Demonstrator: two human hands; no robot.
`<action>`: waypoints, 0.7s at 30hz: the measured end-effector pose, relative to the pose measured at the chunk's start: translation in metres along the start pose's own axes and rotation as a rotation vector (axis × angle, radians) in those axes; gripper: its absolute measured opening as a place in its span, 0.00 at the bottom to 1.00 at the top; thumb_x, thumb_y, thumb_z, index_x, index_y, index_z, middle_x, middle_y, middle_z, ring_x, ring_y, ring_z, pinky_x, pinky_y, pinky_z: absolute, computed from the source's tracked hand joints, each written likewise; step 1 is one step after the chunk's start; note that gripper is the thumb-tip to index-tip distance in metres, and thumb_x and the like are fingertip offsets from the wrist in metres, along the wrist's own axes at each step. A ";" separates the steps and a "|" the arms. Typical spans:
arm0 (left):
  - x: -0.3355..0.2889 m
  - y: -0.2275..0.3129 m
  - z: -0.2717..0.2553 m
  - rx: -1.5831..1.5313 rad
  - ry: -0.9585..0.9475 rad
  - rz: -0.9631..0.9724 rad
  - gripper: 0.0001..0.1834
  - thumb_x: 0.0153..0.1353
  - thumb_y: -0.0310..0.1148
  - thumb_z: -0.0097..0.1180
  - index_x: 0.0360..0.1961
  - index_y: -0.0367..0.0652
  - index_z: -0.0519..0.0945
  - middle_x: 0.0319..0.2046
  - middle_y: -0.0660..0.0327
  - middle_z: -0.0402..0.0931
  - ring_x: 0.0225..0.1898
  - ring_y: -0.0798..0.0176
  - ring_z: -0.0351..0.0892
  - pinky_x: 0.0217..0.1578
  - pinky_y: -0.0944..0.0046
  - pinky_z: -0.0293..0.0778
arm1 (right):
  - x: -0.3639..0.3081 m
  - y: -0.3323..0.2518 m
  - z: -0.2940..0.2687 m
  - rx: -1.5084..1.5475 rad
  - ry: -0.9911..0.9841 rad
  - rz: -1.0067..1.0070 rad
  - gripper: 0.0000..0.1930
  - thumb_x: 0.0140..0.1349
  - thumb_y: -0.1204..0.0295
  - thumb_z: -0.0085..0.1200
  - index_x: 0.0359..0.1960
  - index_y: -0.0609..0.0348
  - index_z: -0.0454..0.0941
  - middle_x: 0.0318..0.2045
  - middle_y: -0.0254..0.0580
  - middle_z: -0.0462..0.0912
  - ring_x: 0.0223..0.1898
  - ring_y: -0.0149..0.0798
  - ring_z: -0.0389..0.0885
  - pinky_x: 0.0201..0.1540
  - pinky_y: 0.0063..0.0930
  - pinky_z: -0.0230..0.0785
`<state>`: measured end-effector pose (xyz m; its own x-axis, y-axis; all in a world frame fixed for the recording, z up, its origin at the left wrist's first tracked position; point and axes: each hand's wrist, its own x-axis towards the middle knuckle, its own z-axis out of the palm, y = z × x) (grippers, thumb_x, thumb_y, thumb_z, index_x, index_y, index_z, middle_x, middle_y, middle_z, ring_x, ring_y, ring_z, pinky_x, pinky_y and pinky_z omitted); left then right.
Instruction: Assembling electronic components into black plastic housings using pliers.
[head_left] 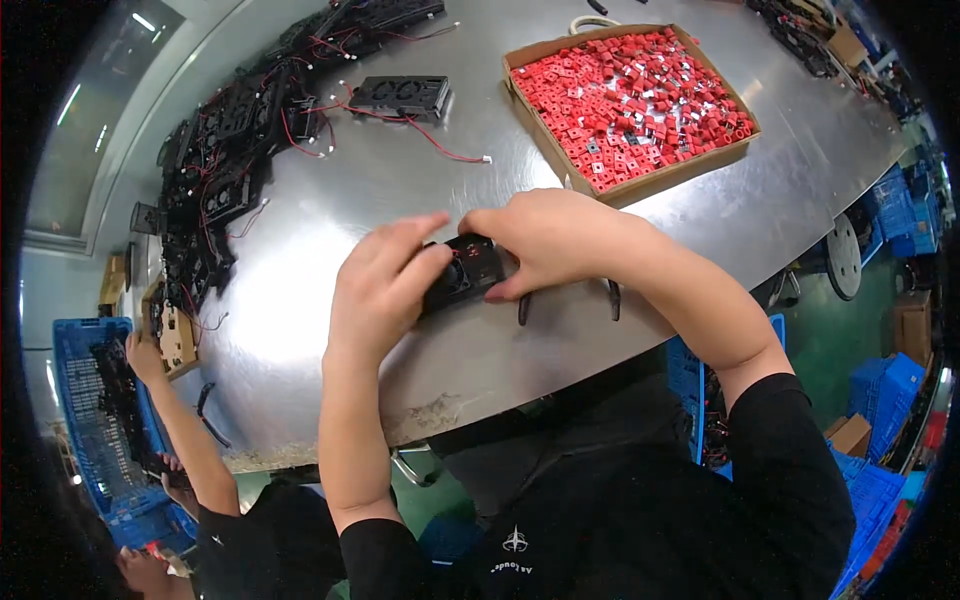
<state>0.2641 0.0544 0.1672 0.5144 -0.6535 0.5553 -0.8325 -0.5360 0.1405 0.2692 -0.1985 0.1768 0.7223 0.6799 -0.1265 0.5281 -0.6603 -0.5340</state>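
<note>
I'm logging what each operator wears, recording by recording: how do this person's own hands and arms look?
The left hand and right hand are ungloved, with no watch, bracelet or cable visible at the wrists. Both forearms are bare up to short black sleeves. The shirt is black too, with a small white emblem and lettering.

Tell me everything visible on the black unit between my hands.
The black unit is boxy, plastic-looking, with a round fan-like part and reddish marks on its upper face. It is held slanted over the metal table, near the edge; your right hand grips its right end, your left hand covers its left. Its underside is hidden.
</note>
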 end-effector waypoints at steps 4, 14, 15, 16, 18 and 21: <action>-0.006 0.007 0.001 -0.036 -0.081 0.071 0.13 0.53 0.23 0.65 0.41 0.39 0.85 0.49 0.56 0.87 0.48 0.50 0.87 0.46 0.54 0.84 | -0.002 0.001 0.001 0.032 0.020 -0.002 0.31 0.57 0.51 0.72 0.57 0.57 0.79 0.31 0.56 0.87 0.38 0.62 0.87 0.43 0.55 0.77; -0.005 0.022 0.018 0.028 -0.155 -0.204 0.31 0.60 0.41 0.69 0.63 0.41 0.79 0.53 0.52 0.81 0.54 0.46 0.81 0.52 0.48 0.77 | -0.005 0.007 0.001 0.008 0.060 -0.053 0.35 0.57 0.49 0.72 0.59 0.60 0.78 0.32 0.56 0.88 0.38 0.63 0.87 0.43 0.55 0.78; -0.006 0.023 0.016 0.005 -0.208 -0.252 0.33 0.61 0.44 0.69 0.64 0.41 0.79 0.54 0.52 0.80 0.54 0.45 0.80 0.53 0.47 0.76 | -0.005 0.006 -0.001 0.003 0.057 -0.044 0.36 0.57 0.49 0.71 0.61 0.60 0.77 0.32 0.55 0.88 0.37 0.62 0.87 0.42 0.54 0.78; -0.006 0.024 0.015 -0.020 -0.260 -0.300 0.35 0.61 0.47 0.69 0.66 0.41 0.79 0.54 0.52 0.79 0.54 0.45 0.79 0.54 0.46 0.75 | -0.006 0.005 -0.003 -0.002 0.053 -0.035 0.37 0.58 0.49 0.71 0.63 0.59 0.77 0.31 0.53 0.88 0.37 0.62 0.87 0.41 0.52 0.78; -0.007 0.024 0.015 -0.014 -0.240 -0.294 0.35 0.61 0.50 0.69 0.65 0.42 0.79 0.51 0.52 0.79 0.52 0.46 0.78 0.52 0.47 0.76 | -0.012 0.002 -0.013 0.047 -0.005 -0.028 0.36 0.60 0.49 0.70 0.65 0.58 0.77 0.30 0.52 0.88 0.35 0.58 0.87 0.39 0.49 0.78; -0.011 0.021 0.014 -0.003 -0.226 -0.289 0.37 0.60 0.55 0.69 0.64 0.42 0.80 0.48 0.53 0.78 0.49 0.46 0.78 0.50 0.48 0.76 | -0.024 0.004 -0.040 0.085 -0.066 -0.014 0.34 0.63 0.53 0.69 0.67 0.56 0.76 0.27 0.47 0.87 0.31 0.49 0.87 0.36 0.42 0.77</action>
<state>0.2435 0.0425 0.1524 0.7608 -0.5769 0.2973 -0.6464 -0.7143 0.2681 0.2722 -0.2299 0.2113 0.6830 0.7100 -0.1716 0.4962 -0.6233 -0.6044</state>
